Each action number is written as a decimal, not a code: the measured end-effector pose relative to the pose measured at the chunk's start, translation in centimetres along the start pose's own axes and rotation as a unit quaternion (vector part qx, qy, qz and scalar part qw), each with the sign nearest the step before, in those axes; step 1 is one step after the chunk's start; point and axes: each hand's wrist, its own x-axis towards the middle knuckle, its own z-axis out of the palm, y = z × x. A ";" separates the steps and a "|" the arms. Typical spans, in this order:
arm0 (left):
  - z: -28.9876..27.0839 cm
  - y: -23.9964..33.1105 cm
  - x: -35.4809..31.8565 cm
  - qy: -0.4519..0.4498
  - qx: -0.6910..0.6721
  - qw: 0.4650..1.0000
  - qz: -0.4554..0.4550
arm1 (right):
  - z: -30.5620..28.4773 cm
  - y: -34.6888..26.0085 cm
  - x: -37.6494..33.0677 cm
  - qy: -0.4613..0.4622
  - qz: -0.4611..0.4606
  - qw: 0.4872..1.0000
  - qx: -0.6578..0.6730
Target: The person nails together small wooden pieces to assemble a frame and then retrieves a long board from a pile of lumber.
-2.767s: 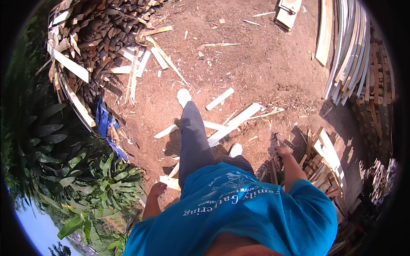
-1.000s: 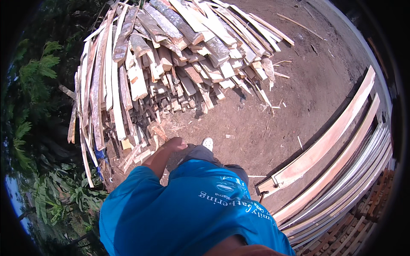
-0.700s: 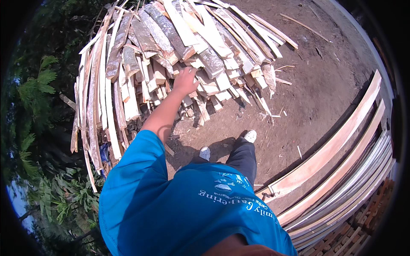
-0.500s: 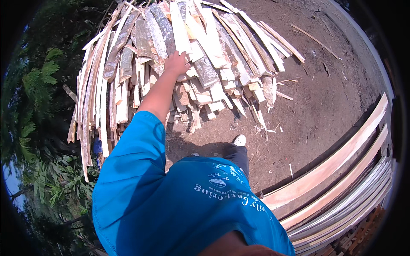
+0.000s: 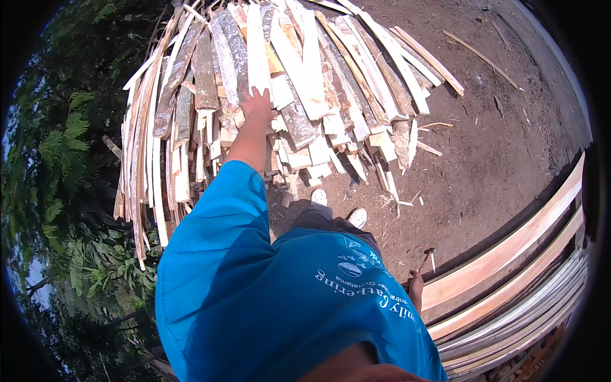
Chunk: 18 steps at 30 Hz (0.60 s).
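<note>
Stretched out ahead of me, my left hand rests with its fingers spread at the near end of a pale sawn board. That board lies on top of a large heap of rough wood slabs, some with grey bark on them. Low at my right side, my right hand is closed round the thin handle of a small tool. The tool has a short dark crosswise head, like a hammer; its details are too small to make out. My blue shirt hides most of the right arm.
Long sawn planks lie in a stack at the lower right. A narrow stick and wood scraps lie on the brown dirt ground. Green plants border the heap on the left. My feet in white shoes stand close to the heap.
My right hand with the small tool has come into view at my right side. My left hand has shifted slightly, its fingers more spread. Both shoes now show as the view has moved.
</note>
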 end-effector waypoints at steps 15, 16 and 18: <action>3.7 -7.0 6.9 0.164 -0.247 0.953 0.065 | 2.8 -0.1 -4.3 0.002 0.146 0.983 -0.110; 3.0 -7.7 6.0 0.179 -0.304 0.935 0.034 | 3.2 -1.0 -3.9 0.003 0.142 0.984 -0.110; 2.2 -9.3 4.6 0.218 -0.389 0.895 -0.004 | 4.0 -3.8 -2.7 0.006 0.127 0.986 -0.107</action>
